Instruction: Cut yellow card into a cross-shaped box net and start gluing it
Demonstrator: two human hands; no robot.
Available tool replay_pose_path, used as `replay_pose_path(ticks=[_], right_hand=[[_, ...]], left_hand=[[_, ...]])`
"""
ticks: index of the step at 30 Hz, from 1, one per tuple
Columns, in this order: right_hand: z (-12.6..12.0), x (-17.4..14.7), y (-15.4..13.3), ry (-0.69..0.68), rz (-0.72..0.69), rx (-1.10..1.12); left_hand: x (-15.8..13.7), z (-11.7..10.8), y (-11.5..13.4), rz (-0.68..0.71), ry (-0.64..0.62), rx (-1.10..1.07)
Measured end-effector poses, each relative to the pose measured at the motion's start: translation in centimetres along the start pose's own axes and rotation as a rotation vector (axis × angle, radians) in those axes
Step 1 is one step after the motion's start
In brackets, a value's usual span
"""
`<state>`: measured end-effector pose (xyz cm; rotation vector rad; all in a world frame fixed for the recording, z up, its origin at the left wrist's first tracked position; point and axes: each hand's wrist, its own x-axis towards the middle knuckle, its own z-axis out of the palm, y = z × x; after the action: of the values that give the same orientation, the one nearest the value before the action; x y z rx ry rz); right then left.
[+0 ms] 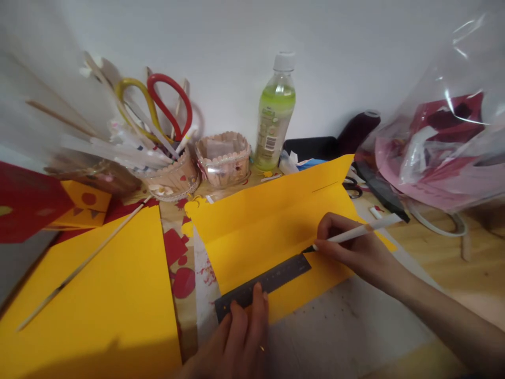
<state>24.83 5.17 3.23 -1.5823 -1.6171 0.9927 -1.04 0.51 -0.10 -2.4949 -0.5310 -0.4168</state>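
Note:
A sheet of yellow card (252, 237) with creases across it lies on a white sheet. A dark ruler (272, 280) rests slantwise on its lower part. My left hand (240, 337) presses the ruler down with outstretched fingertips, not wrapped round it; its thumb is hidden. In my right hand (347, 245) is a white marker pen (365, 227), pinched between the fingers. The pen's dark tip touches the card just past the ruler's right end, at its upper edge. A short dark line shows near the card's upper right corner.
At left, a wooden stick (84, 263) lies across more yellow card (118, 300). Behind stand a holder (177, 176) with scissors, a small basket (224, 160) and a drink bottle (274, 121). A clear plastic bag (445, 147) is at right; red paper scraps (183, 281) lie between the cards.

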Motion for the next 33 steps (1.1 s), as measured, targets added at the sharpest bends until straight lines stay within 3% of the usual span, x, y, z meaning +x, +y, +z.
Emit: replay_pose_path(ticks=[8, 11, 14, 17, 21, 23, 25, 27, 33], right_hand=[[0.5, 0.4, 1.1, 0.003, -0.037, 0.062], [0.2, 0.3, 1.3, 0.058, -0.04, 0.125], [-0.6, -0.8, 1.5, 0.164, -0.093, 0.182], [-1.2, -2.7, 1.8, 0.197, -0.202, -0.045], [-0.3, -5.4, 2.1, 0.069, -0.537, -0.409], [0.5, -6.5, 2.5, 0.044, -0.63, -0.523], [1.1, -7.2, 2.9, 0.037, -0.631, -0.557], [1.2, -7.6, 3.3, 0.03, -0.627, -0.527], [0.5, -7.1, 1.7, 0.028, -0.71, -0.502]], left_hand=[[-0.4, 0.1, -0.1, 0.05, -0.094, 0.044], [-0.2, 0.0, -0.2, 0.058, -0.126, 0.032], [-0.1, -0.2, -0.4, 0.069, -0.076, -0.059], [0.1, -0.4, -0.5, 0.064, -0.012, -0.148], [0.6, -0.2, -0.3, 0.006, 0.107, -0.275], [0.9, 0.0, -0.8, -0.067, 0.197, -0.369], [1.1, 0.1, -2.1, -0.156, 0.254, -0.432], [1.5, -0.1, -4.4, -0.142, 0.16, -0.438], [2.6, -0.1, -11.3, -0.6, 0.288, -0.502]])
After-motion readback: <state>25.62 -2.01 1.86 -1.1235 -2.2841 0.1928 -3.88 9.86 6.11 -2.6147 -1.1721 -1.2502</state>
